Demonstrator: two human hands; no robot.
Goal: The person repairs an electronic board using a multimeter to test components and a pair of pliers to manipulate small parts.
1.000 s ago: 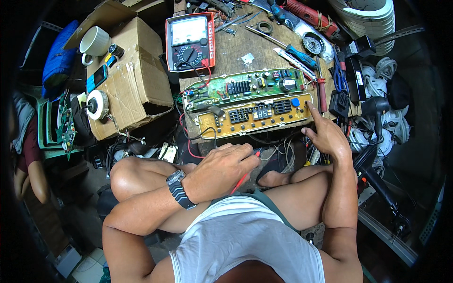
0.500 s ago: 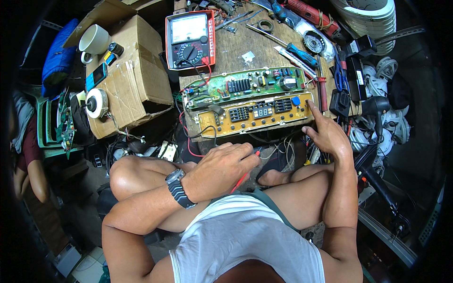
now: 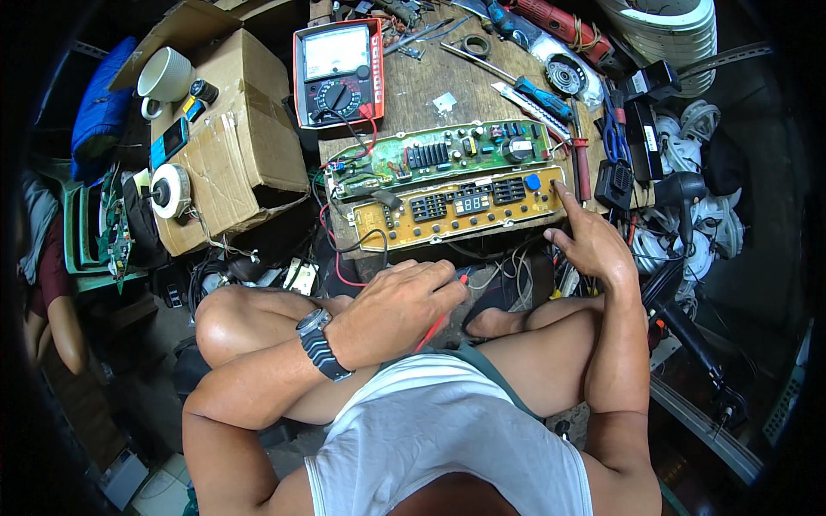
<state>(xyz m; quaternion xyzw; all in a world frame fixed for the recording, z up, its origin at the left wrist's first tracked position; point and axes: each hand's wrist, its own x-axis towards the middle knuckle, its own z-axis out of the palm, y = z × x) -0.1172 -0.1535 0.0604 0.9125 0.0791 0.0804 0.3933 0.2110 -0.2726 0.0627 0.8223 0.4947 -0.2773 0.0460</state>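
Note:
My left hand, with a watch on its wrist, is closed around a red test probe above my lap, in front of the boards. Whether a second probe is in that hand, I cannot tell. With its index finger stretched out, my right hand touches the right end of a yellow-brown circuit board; its thumb stands apart and nothing is in it. That board carries buttons, a small digit display and a blue knob. Behind it lies a green circuit board with components. An analog multimeter rests behind them, its red and black leads running down.
On the wooden table are a blue-handled screwdriver, a tape roll, a red power tool and blue-handled cutters. A cardboard box holding a white mug stands left. A person's knee shows far left.
The whole view has shifted slightly, so things sit a little further left. Both hands keep nearly the same places relative to the boards.

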